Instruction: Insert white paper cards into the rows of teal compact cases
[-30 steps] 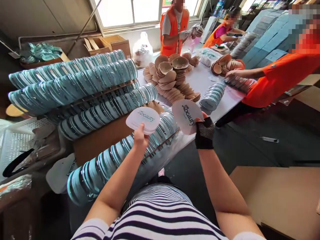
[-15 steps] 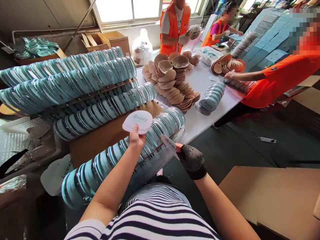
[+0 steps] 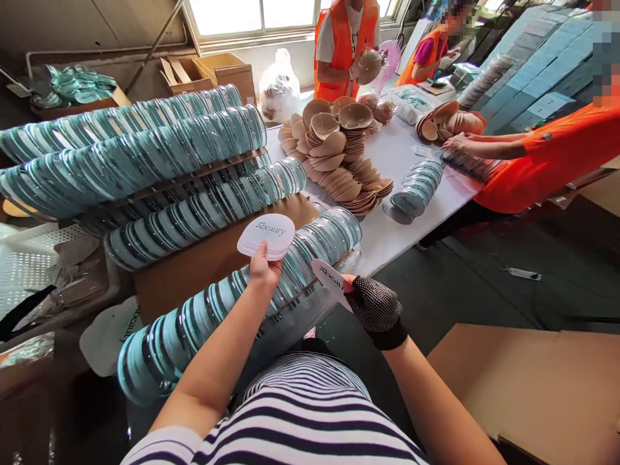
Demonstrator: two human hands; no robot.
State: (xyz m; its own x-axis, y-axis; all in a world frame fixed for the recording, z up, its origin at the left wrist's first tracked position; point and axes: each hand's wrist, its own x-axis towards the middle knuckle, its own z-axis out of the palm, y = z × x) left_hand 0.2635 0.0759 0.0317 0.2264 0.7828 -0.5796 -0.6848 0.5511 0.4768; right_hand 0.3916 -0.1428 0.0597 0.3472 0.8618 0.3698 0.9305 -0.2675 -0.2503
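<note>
My left hand (image 3: 264, 270) pinches a small stack of white rounded cards (image 3: 266, 236) printed "Sbeauty", held up over a long row of clear teal-rimmed cases (image 3: 232, 297). In a black dotted glove, my right hand (image 3: 375, 305) grips a single white card (image 3: 332, 279) of the same kind, tilted edge-on beside the near end of that row. Both hands hover above the row without touching it.
More rows of teal cases (image 3: 130, 155) lie stacked on cardboard (image 3: 203, 258) to the left. The white table (image 3: 402, 219) carries piles of tan cups (image 3: 339, 155) and a short case stack (image 3: 416, 187). Three people in orange work at its far side. A cardboard sheet (image 3: 527, 387) lies right.
My right hand dropped from beside the left hand down toward the near row, turning its card from face-up to edge-on. The left hand stayed almost still.
</note>
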